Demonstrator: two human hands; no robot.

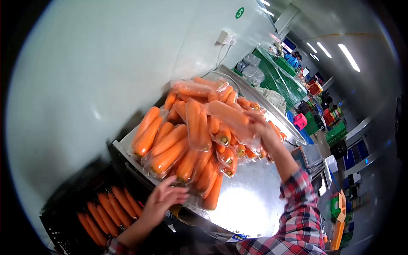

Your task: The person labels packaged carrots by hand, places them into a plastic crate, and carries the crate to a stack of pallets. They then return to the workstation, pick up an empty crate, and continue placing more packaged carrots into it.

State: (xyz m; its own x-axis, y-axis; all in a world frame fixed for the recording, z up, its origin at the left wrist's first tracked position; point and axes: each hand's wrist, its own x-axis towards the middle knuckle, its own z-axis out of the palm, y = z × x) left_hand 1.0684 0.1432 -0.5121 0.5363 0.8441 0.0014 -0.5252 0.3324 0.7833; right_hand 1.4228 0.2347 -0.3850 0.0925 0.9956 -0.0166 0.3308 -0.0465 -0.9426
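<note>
Bagged carrots (170,146) lie heaped on a metal table (250,195), in clear plastic bags. My right hand (260,127) is closed on the end of one bag of carrots (227,114), held over the right part of the heap and slightly blurred. Below the near edge of the heap, my left hand (163,196) is open, its fingers spread beside the lowest bags and holding nothing. A black crate (63,231) at the lower left holds several carrots (112,208) in rows.
A pale wall (106,63) with a socket (226,37) and cable rises behind the table. Green crates (276,80), clear plastic wrap and a pink container (300,122) stand beyond it. Another person (292,58) is far off at the upper right.
</note>
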